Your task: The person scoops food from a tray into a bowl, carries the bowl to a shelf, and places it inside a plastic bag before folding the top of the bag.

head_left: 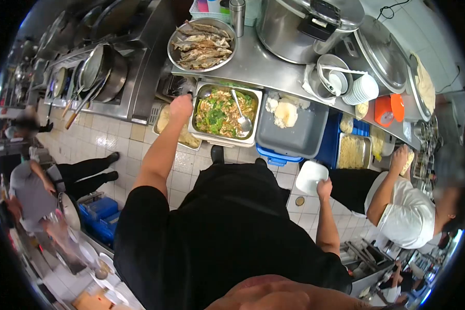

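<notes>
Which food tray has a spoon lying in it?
The steel tray of mixed greens beside the left hand; the noodle tray shows none.

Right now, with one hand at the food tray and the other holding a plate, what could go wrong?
1. The left hand grips the rim of the steel tray of mixed food; it seems to jut past the counter edge and could tip.
2. The right hand holds the white plate by one edge over the tiled floor; it may slip.
3. A co-worker stands close on the right; elbows could collide.
</notes>
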`<move>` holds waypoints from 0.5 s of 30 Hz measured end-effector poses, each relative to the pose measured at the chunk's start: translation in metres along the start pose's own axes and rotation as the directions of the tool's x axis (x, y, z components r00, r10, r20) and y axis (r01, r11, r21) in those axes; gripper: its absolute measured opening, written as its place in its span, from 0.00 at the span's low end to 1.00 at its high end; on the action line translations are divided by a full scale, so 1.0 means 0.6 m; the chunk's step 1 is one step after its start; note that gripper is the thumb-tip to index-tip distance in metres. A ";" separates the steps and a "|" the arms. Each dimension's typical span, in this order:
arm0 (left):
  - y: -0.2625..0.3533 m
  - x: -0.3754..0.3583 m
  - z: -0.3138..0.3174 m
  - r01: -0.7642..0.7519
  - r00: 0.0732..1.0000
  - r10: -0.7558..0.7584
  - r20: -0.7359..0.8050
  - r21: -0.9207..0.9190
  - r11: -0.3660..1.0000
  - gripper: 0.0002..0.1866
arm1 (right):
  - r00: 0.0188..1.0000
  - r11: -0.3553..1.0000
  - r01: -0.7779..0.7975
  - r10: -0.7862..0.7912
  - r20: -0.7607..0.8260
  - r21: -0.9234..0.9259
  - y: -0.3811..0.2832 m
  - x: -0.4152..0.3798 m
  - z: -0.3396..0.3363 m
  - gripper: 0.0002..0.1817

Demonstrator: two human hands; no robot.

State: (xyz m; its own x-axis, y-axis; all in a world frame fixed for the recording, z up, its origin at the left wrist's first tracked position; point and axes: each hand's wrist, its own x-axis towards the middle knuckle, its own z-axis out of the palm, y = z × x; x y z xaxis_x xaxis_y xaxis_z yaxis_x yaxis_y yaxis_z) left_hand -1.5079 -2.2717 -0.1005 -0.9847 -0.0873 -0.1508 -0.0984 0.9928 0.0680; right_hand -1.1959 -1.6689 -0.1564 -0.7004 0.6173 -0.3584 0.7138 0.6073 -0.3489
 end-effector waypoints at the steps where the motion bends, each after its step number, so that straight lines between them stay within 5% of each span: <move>1: -0.015 0.029 0.017 -0.041 0.999 0.040 0.033 0.011 0.999 0.13 | 0.996 0.990 0.081 -0.077 -0.045 0.114 -0.005 0.010 0.012 0.20; 2: -0.023 0.048 0.035 -0.082 0.994 0.081 0.069 0.020 0.996 0.13 | 0.991 0.936 0.130 -0.130 -0.022 0.328 -0.009 0.023 0.029 0.20; 3: -0.018 0.050 0.021 -0.079 0.995 0.081 0.052 -0.040 0.996 0.14 | 0.996 0.904 -0.006 -0.033 0.083 0.428 -0.082 0.000 0.013 0.21; 7: -0.032 0.083 0.052 -0.114 0.985 0.122 0.122 -0.072 0.991 0.15 | 0.967 0.741 -0.235 0.113 0.227 0.629 -0.225 0.010 0.097 0.39; 10: -0.047 0.069 0.079 -0.142 0.983 0.158 0.089 -0.163 0.976 0.15 | 0.966 0.384 -0.241 0.005 0.259 0.891 -0.342 -0.019 0.195 0.38; 12: -0.063 0.049 0.102 -0.155 0.978 0.176 0.114 -0.176 0.972 0.16 | 0.954 0.300 -0.278 -0.023 0.299 0.912 -0.377 -0.031 0.264 0.37; 15: -0.083 0.023 0.140 -0.218 0.976 0.211 -0.059 -0.156 0.963 0.18 | 0.951 0.278 -0.291 -0.020 0.308 0.915 -0.412 -0.057 0.325 0.38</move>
State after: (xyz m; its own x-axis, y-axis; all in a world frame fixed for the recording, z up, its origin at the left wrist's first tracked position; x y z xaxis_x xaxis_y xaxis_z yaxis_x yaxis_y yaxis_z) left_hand -1.5046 -2.3154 -0.1890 -0.9900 0.1195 -0.0750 0.0971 0.9627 0.2527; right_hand -1.3481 -1.9379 -0.2269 -0.6797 0.4205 -0.6010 0.4043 -0.4688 -0.7853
